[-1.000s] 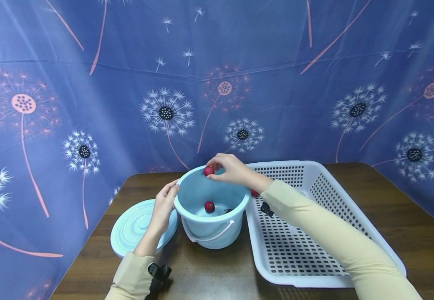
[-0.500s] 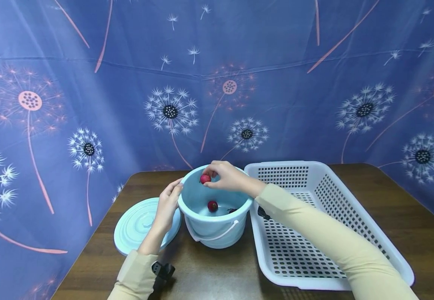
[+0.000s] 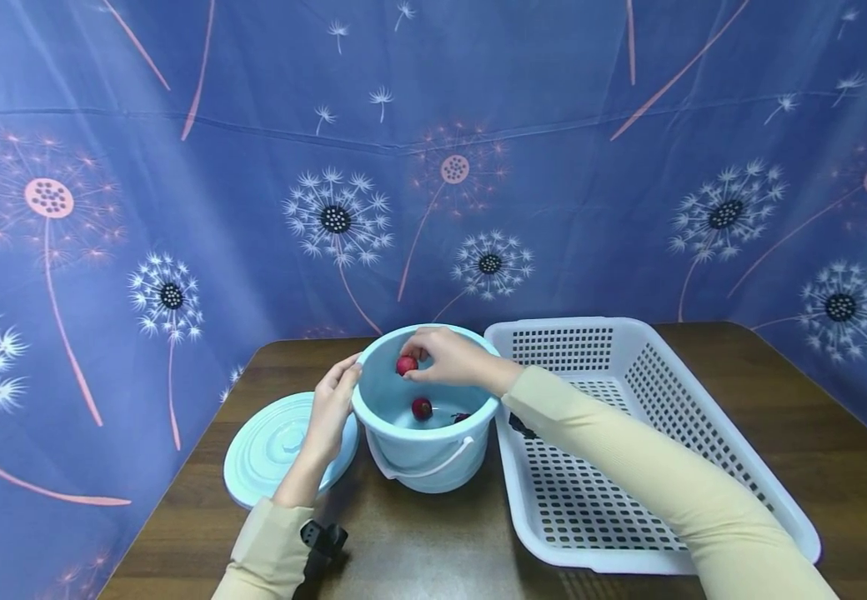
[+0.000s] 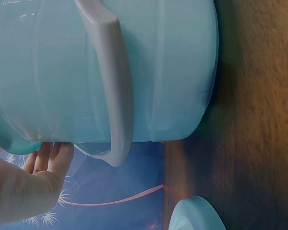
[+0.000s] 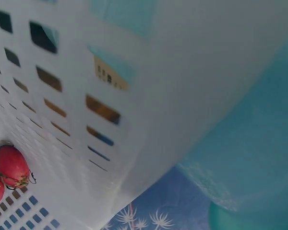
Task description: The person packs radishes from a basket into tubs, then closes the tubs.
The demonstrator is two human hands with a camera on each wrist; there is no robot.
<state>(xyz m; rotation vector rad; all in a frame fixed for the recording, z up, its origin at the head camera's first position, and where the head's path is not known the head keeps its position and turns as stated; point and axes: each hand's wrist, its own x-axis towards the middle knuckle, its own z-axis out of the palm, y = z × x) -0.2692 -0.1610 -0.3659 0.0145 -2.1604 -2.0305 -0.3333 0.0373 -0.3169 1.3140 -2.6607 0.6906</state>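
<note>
A light blue bucket (image 3: pixel 433 454) stands upright with its white handle (image 3: pixel 433 472) hanging at the front. My left hand (image 3: pixel 331 408) grips the left of its rim; in the left wrist view, the fingers (image 4: pixel 53 155) lie against the bucket's side. My right hand (image 3: pixel 448 357) reaches over the opening and pinches a red radish (image 3: pixel 407 365) inside the bucket, near the far left wall. Lower in the bucket lie another radish (image 3: pixel 422 408) and a partly hidden dark red one (image 3: pixel 460 417). The held radish is out of the right wrist view.
Right of the bucket stands a white perforated basket (image 3: pixel 759 492), under my right forearm. The right wrist view shows red radishes (image 5: pixel 11 166) inside it. A light blue lid (image 3: pixel 264 450) lies on the wooden table (image 3: pixel 433 550) at left. A blue patterned curtain (image 3: pixel 576 208) hangs behind.
My right hand has moved left and down into the bucket with the radish. My left hand keeps its hold on the rim. The head view has shifted slightly.
</note>
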